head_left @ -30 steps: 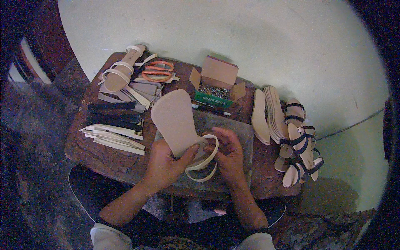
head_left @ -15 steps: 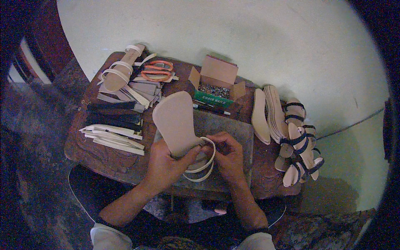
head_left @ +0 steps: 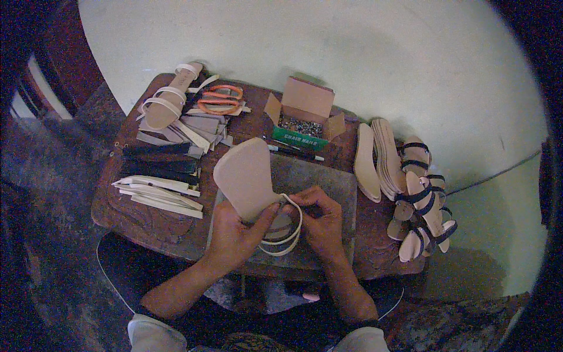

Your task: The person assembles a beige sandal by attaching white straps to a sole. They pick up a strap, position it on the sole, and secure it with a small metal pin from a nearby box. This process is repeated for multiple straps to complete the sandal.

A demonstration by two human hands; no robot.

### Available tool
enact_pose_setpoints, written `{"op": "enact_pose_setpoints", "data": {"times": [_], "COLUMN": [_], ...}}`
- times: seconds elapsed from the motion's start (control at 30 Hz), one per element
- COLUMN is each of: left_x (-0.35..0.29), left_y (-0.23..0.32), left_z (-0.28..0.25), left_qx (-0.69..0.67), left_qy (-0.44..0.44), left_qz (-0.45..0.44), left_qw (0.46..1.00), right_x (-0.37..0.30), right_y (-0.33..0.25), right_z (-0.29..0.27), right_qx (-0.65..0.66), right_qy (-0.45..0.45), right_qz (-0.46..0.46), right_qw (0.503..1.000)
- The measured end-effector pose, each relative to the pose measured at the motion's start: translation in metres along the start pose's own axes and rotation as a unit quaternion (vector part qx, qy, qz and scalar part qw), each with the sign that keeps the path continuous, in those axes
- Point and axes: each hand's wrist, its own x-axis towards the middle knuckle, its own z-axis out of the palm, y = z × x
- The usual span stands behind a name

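Note:
A beige sandal sole (head_left: 246, 179) is held tilted over a dark grey board (head_left: 328, 176) on the table. My left hand (head_left: 237, 232) is closed round the sole's side, its thumb pressed near the narrow part. White straps (head_left: 300, 226) loop out from the sole's near end, between my two hands. My right hand (head_left: 319, 220) is closed in a pinch on a strap at the sole's edge. The exact spot under its fingertips is partly hidden.
Orange-handled scissors (head_left: 221, 98) and a white-strapped sandal (head_left: 167, 105) lie at the far left, above black strips (head_left: 161, 167) and white strips (head_left: 158, 193). An open box of nails (head_left: 300, 132) stands behind the board. Soles (head_left: 384, 158) and black-strapped sandals (head_left: 425, 196) fill the right.
The sole's far end has dipped slightly toward me. Both hands stay nearly in place, with small shifts of the right fingers at the strap.

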Motion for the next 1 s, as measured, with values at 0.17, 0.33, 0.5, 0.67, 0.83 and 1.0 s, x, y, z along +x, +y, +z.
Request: {"op": "enact_pose_setpoints", "data": {"times": [0.17, 0.33, 0.5, 0.67, 0.83, 1.0], "left_x": [-0.001, -0.003, -0.005, -0.005, -0.006, -0.005], "left_y": [-0.008, -0.011, -0.009, -0.005, -0.005, -0.006], "left_z": [0.002, 0.004, 0.006, 0.006, 0.005, 0.004], "left_qx": [0.013, -0.009, 0.009, 0.014, 0.027, 0.013], "left_qy": [0.008, 0.013, 0.027, 0.011, 0.009, 0.000], "left_qz": [0.010, -0.004, 0.009, -0.008, 0.007, 0.004], "left_qw": [1.000, 1.000, 1.000, 1.000, 1.000, 1.000], "right_x": [0.000, -0.002, -0.001, -0.001, -0.002, -0.001], "right_y": [0.000, 0.001, 0.000, 0.002, 0.005, 0.007], "right_z": [0.000, 0.003, 0.004, 0.002, 0.004, 0.005], "right_qx": [-0.023, -0.002, -0.022, -0.051, -0.029, -0.022], "right_qy": [-0.001, 0.006, 0.006, 0.012, 0.015, 0.017], "right_qz": [-0.023, -0.012, -0.029, -0.024, -0.028, -0.035], "right_qw": [0.999, 1.000, 0.999, 0.998, 0.999, 0.999]}}
